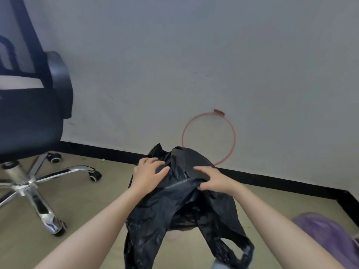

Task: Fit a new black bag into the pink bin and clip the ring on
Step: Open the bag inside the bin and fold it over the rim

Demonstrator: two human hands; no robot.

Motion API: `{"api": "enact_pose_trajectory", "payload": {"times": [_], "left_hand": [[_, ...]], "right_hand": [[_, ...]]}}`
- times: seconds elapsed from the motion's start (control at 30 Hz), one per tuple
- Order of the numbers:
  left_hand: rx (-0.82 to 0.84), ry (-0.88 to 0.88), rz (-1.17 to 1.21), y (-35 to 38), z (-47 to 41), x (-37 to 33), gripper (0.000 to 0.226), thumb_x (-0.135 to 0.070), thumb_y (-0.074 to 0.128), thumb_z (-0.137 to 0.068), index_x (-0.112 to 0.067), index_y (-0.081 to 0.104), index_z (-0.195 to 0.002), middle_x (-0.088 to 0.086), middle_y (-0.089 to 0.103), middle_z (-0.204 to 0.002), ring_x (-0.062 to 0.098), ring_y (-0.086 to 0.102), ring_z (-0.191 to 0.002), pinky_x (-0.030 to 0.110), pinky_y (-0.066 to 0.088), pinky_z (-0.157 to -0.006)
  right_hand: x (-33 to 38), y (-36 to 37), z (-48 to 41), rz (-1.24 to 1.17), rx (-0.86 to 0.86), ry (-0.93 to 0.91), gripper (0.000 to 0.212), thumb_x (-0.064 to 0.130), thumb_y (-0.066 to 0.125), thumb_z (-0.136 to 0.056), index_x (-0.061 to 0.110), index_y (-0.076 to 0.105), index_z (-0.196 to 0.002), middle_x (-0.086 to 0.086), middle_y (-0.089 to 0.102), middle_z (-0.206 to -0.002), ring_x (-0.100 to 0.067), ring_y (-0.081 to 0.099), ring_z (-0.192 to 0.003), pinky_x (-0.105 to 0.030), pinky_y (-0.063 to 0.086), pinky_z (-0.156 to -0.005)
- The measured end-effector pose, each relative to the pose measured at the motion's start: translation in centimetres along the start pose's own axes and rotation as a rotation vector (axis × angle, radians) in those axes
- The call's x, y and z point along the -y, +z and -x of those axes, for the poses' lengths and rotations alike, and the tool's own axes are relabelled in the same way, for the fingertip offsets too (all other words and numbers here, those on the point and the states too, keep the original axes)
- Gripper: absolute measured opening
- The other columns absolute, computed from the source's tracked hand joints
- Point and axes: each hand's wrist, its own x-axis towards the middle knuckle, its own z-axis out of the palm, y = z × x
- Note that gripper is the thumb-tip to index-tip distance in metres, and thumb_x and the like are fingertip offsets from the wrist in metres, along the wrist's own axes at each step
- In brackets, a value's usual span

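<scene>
Left hand (149, 171) and right hand (213, 181) both clutch the bag (174, 210), bunched up mid-air. The ring (234, 138) leans against the wall (194, 55). Best to find the mouth and spread it wide first.

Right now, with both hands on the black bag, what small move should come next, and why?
Probably draw the left hand and the right hand apart to open the black bag. Both grip the bunched plastic close together, its mouth is not spread, and its handles hang low. The pink ring leans on the wall untouched, so clipping comes later.
</scene>
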Motion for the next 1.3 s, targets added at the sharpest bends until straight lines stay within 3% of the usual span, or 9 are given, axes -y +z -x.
{"api": "enact_pose_trajectory", "payload": {"times": [0.07,0.17,0.27,0.4,0.57,0.7,0.97,1.17,1.3], "left_hand": [[0.112,-0.104,-0.179,0.3,-1.7,1.1,0.051,-0.053,0.042,-0.090,-0.033,0.040,-0.137,0.000,0.027,-0.153,0.025,0.013,-0.141,0.046,0.019,-0.112],[0.199,-0.151,-0.240,1.0,-3.9,1.9,0.065,-0.060,0.040,-0.087,-0.037,0.019,-0.144,0.003,0.010,-0.158,0.030,0.001,-0.144,0.051,0.013,-0.114],[0.255,-0.179,-0.273,2.4,-5.5,2.4,0.072,-0.065,0.039,-0.085,-0.038,0.011,-0.145,0.004,0.003,-0.159,0.033,-0.002,-0.144,0.055,0.011,-0.114],[0.302,-0.198,-0.332,4.5,-7.1,2.5,0.078,-0.070,0.037,-0.082,-0.040,0.005,-0.146,0.006,-0.003,-0.159,0.036,-0.005,-0.144,0.056,0.008,-0.114],[0.378,-0.270,-0.380,6.9,-8.7,2.9,0.089,-0.081,0.035,-0.073,-0.045,-0.007,-0.143,0.007,-0.013,-0.158,0.042,-0.011,-0.141,0.062,0.001,-0.111],[0.533,-0.281,-0.350,8.9,-8.7,3.0,0.090,-0.084,0.034,-0.069,-0.052,-0.012,-0.139,0.004,-0.011,-0.159,0.043,-0.001,-0.142,0.062,0.004,-0.111],[0.872,-0.337,-0.449,13.0,-7.3,3.2,0.084,-0.074,0.038,-0.078,-0.046,-0.007,-0.142,0.006,0.000,-0.159,0.044,0.003,-0.141,0.058,0.007,-0.113],[1.111,-0.433,-0.404,14.3,-8.2,4.9,0.085,-0.069,0.039,-0.082,-0.028,0.005,-0.148,0.000,0.010,-0.159,0.025,0.015,-0.144,0.041,0.018,-0.117],[1.087,-0.383,-0.423,14.5,-8.4,4.8,0.080,-0.067,0.036,-0.086,-0.022,0.013,-0.148,0.001,0.013,-0.158,0.024,0.017,-0.144,0.040,0.019,-0.117]], "right_hand": [[-0.1,-0.9,-0.6,0.062,0.168,0.003,0.082,0.028,0.067,-0.078,0.033,0.019,-0.144,0.001,0.013,-0.156,-0.019,0.006,-0.144,-0.042,0.013,-0.117],[-0.6,-1.9,-2.0,0.059,0.263,-0.002,0.087,0.039,0.070,-0.076,0.037,0.015,-0.143,0.004,0.006,-0.157,-0.015,0.003,-0.144,-0.042,0.012,-0.117],[-1.3,-1.7,-4.4,0.084,0.131,0.007,0.078,0.051,0.061,-0.079,0.037,0.019,-0.143,-0.002,0.005,-0.158,-0.019,0.001,-0.145,-0.045,0.011,-0.118],[-3.1,-0.9,-8.3,0.345,-0.088,0.066,0.069,0.065,0.042,-0.084,0.039,0.017,-0.143,-0.006,0.002,-0.158,-0.029,-0.005,-0.145,-0.055,0.006,-0.117],[-6.2,-0.1,-12.7,0.308,-0.031,0.135,0.073,0.069,0.040,-0.081,0.046,0.006,-0.142,-0.003,-0.008,-0.158,-0.037,-0.004,-0.143,-0.060,0.009,-0.113],[-7.0,2.3,-14.5,0.290,0.102,0.031,0.081,0.068,0.045,-0.080,0.041,0.002,-0.144,-0.006,-0.004,-0.158,-0.033,-0.001,-0.145,-0.051,0.010,-0.117],[-8.1,6.1,-16.8,0.689,0.497,0.037,0.077,0.065,0.038,-0.086,0.030,0.006,-0.146,-0.009,0.007,-0.158,-0.039,0.017,-0.140,-0.048,0.021,-0.115],[-8.6,8.0,-18.7,0.717,0.708,0.083,0.071,0.056,0.040,-0.091,0.022,0.011,-0.147,-0.008,0.011,-0.158,-0.029,0.017,-0.143,-0.044,0.018,-0.116],[-7.4,6.6,-18.0,0.559,0.506,-0.042,0.052,0.037,0.042,-0.096,0.012,0.033,-0.141,-0.011,0.033,-0.150,-0.030,0.034,-0.135,-0.039,0.029,-0.111]]}}
